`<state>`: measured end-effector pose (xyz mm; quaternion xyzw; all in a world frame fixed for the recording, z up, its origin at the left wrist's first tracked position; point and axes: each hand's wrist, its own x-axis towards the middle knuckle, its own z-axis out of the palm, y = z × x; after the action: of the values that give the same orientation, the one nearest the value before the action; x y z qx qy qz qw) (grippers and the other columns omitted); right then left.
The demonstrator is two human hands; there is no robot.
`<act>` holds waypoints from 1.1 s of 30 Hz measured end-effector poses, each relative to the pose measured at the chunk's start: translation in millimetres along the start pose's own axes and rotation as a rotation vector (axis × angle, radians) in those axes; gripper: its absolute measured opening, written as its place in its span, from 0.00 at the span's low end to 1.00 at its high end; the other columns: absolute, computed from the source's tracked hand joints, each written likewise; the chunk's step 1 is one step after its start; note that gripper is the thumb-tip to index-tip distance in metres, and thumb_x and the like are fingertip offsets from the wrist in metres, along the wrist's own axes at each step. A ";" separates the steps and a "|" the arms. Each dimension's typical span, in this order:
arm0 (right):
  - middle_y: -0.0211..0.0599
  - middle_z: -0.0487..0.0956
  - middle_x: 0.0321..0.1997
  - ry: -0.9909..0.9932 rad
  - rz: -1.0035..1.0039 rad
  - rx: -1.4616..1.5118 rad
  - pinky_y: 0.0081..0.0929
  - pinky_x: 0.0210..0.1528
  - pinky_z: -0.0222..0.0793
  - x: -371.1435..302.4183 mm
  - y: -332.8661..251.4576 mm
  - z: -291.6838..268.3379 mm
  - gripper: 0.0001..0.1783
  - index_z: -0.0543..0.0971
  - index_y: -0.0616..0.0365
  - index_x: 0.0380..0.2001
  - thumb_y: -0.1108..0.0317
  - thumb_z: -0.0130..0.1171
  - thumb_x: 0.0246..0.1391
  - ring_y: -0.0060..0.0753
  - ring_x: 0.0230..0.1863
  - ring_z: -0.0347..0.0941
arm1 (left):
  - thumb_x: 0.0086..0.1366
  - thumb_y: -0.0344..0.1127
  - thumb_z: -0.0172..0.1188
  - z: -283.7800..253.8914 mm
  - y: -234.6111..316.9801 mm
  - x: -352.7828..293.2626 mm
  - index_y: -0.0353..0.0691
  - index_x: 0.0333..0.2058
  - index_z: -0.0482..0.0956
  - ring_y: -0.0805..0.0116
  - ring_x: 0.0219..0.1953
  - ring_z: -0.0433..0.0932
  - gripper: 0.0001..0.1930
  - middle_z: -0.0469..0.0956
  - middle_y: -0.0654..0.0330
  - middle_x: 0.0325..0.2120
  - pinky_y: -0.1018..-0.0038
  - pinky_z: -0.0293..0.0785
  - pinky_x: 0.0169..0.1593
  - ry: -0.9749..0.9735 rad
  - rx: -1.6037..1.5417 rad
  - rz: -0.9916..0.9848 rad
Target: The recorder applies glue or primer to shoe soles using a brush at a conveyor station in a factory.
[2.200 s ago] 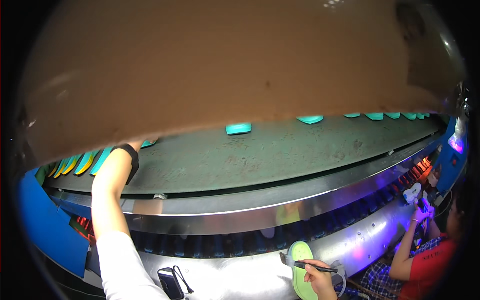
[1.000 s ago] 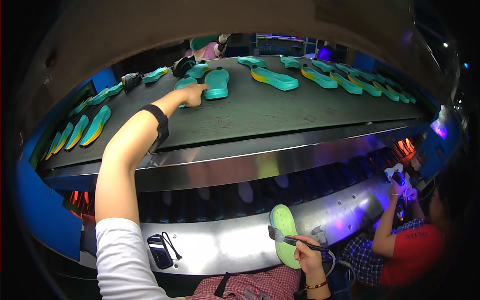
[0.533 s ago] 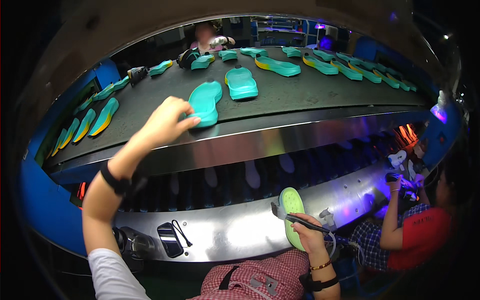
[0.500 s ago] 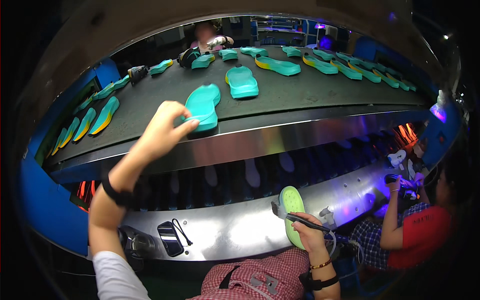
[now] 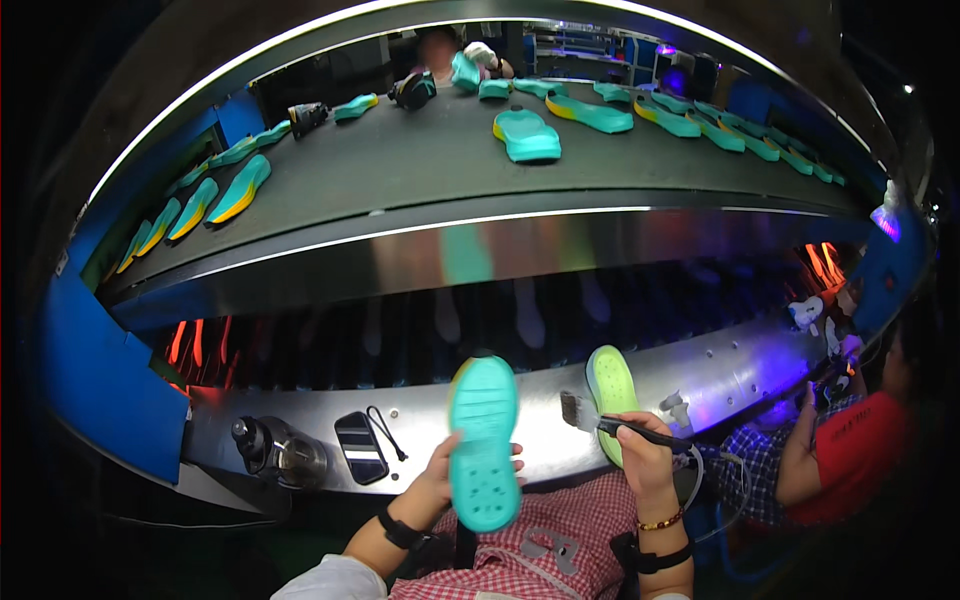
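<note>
My left hand [image 5: 437, 474] is closed around a teal shoe sole [image 5: 485, 425], held up above my lap in front of the metal ledge. The sole stands nearly upright, with ridges at its top and small holes near its lower end. In my right hand [image 5: 645, 455] is a brush [image 5: 640, 431] with a black handle and pale bristles, a thin tube running from its back end. Behind the brush a light green sole [image 5: 610, 378] lies on the ledge, partly covered by my right hand. Whether my fingers touch that green sole I cannot tell.
A dark belt [image 5: 400, 160] carries several teal and yellow soles. On the metal ledge [image 5: 550, 385] are a phone [image 5: 361, 448] with a strap and a dark bottle [image 5: 280, 455]. A co-worker in red [image 5: 855, 440] sits at the right; another person stands beyond the belt.
My left hand has taken the teal sole off the belt's near edge and brought it down toward me. My right hand still holds the brush by the green sole. The view has shifted.
</note>
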<state>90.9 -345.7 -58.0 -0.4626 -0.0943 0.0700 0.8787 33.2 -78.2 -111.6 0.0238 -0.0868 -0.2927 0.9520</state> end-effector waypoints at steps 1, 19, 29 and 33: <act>0.51 0.78 0.41 -0.015 -0.010 -0.012 0.30 0.51 0.69 -3.0 1.5 3.8 0.12 0.75 0.67 0.38 0.82 0.55 0.47 0.38 0.43 0.76 | 0.61 0.53 0.52 -9.6 -7.5 0.8 0.37 0.61 0.55 0.44 0.57 0.64 0.36 0.61 0.42 0.57 0.47 0.55 0.61 0.431 0.176 -0.038; 0.40 0.81 0.36 -0.065 0.175 -0.190 0.20 0.45 0.71 23.4 36.4 35.6 0.13 0.78 0.67 0.38 0.78 0.61 0.46 0.26 0.38 0.76 | 0.56 0.76 0.18 10.6 -30.6 20.7 0.40 0.59 0.60 0.50 0.50 0.71 0.49 0.69 0.45 0.50 0.53 0.65 0.55 0.240 0.212 0.120; 0.44 0.80 0.33 -0.332 -0.439 -0.972 0.31 0.40 0.70 19.1 41.8 81.1 0.10 0.80 0.60 0.32 0.70 0.61 0.43 0.44 0.35 0.77 | 0.60 0.71 0.23 4.4 -32.4 36.5 0.42 0.56 0.64 0.54 0.50 0.72 0.42 0.72 0.50 0.48 0.57 0.66 0.55 0.531 0.123 0.347; 0.44 0.80 0.32 -0.674 -0.141 -0.912 0.33 0.38 0.71 -11.1 16.5 69.0 0.08 0.80 0.59 0.28 0.70 0.60 0.41 0.44 0.34 0.77 | 0.60 0.71 0.24 6.7 -1.8 18.9 0.41 0.53 0.67 0.53 0.49 0.71 0.42 0.72 0.50 0.47 0.55 0.65 0.55 0.454 0.334 0.355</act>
<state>63.6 -283.6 -34.5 -0.7397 -0.4205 0.1072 0.5143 46.4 -90.3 -102.4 0.2287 0.0779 -0.0911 0.9661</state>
